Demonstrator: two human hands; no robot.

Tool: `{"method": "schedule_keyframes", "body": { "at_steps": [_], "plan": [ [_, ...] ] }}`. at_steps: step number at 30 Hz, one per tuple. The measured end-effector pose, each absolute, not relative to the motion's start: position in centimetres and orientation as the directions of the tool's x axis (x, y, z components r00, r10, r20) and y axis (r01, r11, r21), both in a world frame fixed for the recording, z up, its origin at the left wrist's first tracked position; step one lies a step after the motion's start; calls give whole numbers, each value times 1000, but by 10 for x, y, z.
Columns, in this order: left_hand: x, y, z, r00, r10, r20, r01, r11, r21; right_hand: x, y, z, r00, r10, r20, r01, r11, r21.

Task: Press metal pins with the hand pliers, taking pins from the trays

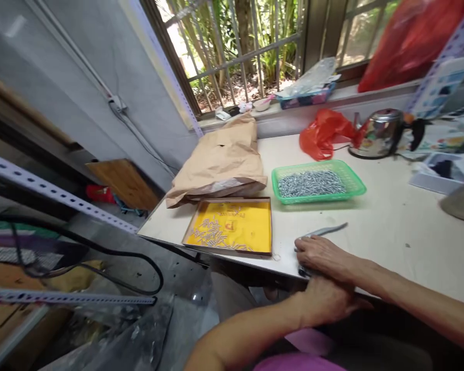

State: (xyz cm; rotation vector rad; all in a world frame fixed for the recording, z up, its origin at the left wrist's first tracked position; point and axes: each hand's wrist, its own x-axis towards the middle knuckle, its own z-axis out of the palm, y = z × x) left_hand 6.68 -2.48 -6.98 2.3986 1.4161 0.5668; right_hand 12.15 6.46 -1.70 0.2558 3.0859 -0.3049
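Note:
My right hand (321, 256) lies on the near edge of the white table (390, 226), fingers curled down over a small dark object I cannot make out. My left hand (327, 300) sits just below the table edge, tucked under the right hand, with its fingers hidden. A thin grey metal tool (327, 230) lies on the table just beyond my right hand. To the left is a shallow yellow box lid (251, 226) holding several small metal pins. Behind it stands a green plastic basket (353, 183) filled with small metal pieces.
A brown paper bag (224, 159) lies at the table's back left. A red plastic bag (325, 134), a steel kettle (381, 134) and white boxes (433, 178) stand at the back right. Perforated metal bars (58, 196) and a black cable (100, 252) are at left, below the table.

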Motion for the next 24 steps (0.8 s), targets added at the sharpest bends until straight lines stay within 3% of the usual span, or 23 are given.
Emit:
{"method": "schedule_keyframes", "body": {
  "at_steps": [4, 7, 10, 12, 15, 19, 22, 24],
  "plan": [
    [63, -20, -70, 444, 873, 200, 768, -486, 418, 111, 69, -10, -978, 206, 29, 180, 910, -374],
    [62, -15, -61, 508, 820, 265, 728, -573, 377, 107, 80, 15, -871, 389, 301, 177, 818, -547],
    [45, -11, -44, 461, 803, 378, 747, -581, 322, 109, 97, 48, -596, 564, 572, 222, 800, -558],
    [16, -8, -28, 282, 867, 411, 843, -428, 325, 113, 112, 67, -388, 660, 643, 324, 751, -575],
    [-54, 0, -4, -123, 926, 358, 949, 4, 316, 122, 141, 79, -221, 733, 643, 426, 666, -612],
    [-148, 12, 5, -452, 852, 265, 888, 400, 228, 136, 187, 57, -412, 717, 563, 572, 684, -452],
    [-182, 17, -4, -493, 855, 162, 864, 461, 200, 143, 198, 34, -550, 669, 500, 627, 726, -282],
    [-189, 21, -11, -470, 874, 120, 874, 443, 199, 146, 184, 26, -567, 645, 513, 616, 745, -257]
  ]
}}
